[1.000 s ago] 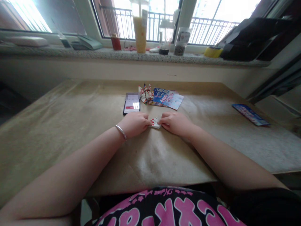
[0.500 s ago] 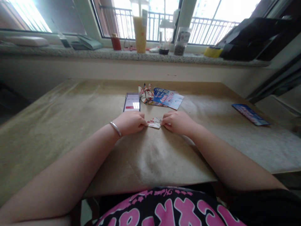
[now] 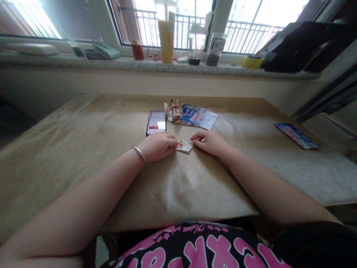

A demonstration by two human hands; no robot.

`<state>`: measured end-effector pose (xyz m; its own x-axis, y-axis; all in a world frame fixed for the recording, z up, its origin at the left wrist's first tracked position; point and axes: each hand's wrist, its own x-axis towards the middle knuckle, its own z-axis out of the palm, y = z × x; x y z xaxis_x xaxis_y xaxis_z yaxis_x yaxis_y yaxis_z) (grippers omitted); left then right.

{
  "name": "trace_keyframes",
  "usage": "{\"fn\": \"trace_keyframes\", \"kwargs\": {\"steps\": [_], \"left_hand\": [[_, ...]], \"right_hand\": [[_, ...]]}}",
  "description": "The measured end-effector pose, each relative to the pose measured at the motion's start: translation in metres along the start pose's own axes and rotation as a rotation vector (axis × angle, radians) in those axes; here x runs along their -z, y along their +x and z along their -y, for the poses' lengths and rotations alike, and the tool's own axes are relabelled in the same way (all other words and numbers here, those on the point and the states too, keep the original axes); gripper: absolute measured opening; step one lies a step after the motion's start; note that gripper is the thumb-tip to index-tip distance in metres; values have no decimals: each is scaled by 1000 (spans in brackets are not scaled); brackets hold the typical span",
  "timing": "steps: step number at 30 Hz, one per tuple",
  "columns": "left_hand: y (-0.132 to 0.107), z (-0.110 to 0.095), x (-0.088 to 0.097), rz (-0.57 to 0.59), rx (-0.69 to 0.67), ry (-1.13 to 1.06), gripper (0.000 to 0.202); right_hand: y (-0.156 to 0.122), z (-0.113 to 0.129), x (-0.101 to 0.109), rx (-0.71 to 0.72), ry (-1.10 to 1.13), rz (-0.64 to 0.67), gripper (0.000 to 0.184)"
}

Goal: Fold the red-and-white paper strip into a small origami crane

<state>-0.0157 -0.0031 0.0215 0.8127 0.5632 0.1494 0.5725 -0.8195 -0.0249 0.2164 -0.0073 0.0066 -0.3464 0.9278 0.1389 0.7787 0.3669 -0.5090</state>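
Observation:
A small folded piece of printed paper (image 3: 184, 145), white with red marks, lies between my hands just above the tabletop or on it; I cannot tell which. My left hand (image 3: 161, 145), with a silver bangle at its wrist, is closed on the paper's left end. At the right corner, my right hand (image 3: 209, 142) pinches the paper between thumb and fingertips. Just beyond my left hand lies a phone (image 3: 156, 123) with its screen lit. Folded paper shapes (image 3: 173, 111) in white and red stand behind, touching or close to a pile of blue printed leaflets (image 3: 199, 116).
Another blue leaflet (image 3: 297, 136) lies at the table's right side. A brown cover (image 3: 83, 149) spreads over the table. On the stone windowsill (image 3: 111, 64) stand a tall tumbler with yellow contents (image 3: 166, 41), a red-capped jar (image 3: 137, 50) and other containers.
The folded paper has turned a little and shifted slightly right. My left hand has moved slightly right, and the fingers of my right hand have changed their hold on the corner.

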Motion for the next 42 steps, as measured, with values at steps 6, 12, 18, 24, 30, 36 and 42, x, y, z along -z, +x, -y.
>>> {"fn": "trace_keyframes", "kwargs": {"steps": [6, 12, 18, 24, 30, 36, 42], "left_hand": [[0, 0, -6, -48, 15, 39, 27], [2, -3, -10, -72, 9, 44, 28], [4, -10, -11, -95, 62, 44, 30], [7, -16, -14, -86, 135, 54, 32], [8, -12, -17, -80, 192, -109, 31], [7, -11, -20, -106, 126, -274, 28], [8, -15, -19, -126, 139, -347, 24]], "right_hand": [[3, -5, -2, -95, 62, 8, 20], [1, -5, -7, -26, 2, -64, 23], [2, -4, -13, 189, -109, -125, 21], [2, -5, -18, 222, -147, -91, 35], [0, -2, -19, 227, -160, -55, 43], [-1, 2, -20, 252, -113, -57, 35], [-2, 11, -20, 193, -67, -98, 22]]}}
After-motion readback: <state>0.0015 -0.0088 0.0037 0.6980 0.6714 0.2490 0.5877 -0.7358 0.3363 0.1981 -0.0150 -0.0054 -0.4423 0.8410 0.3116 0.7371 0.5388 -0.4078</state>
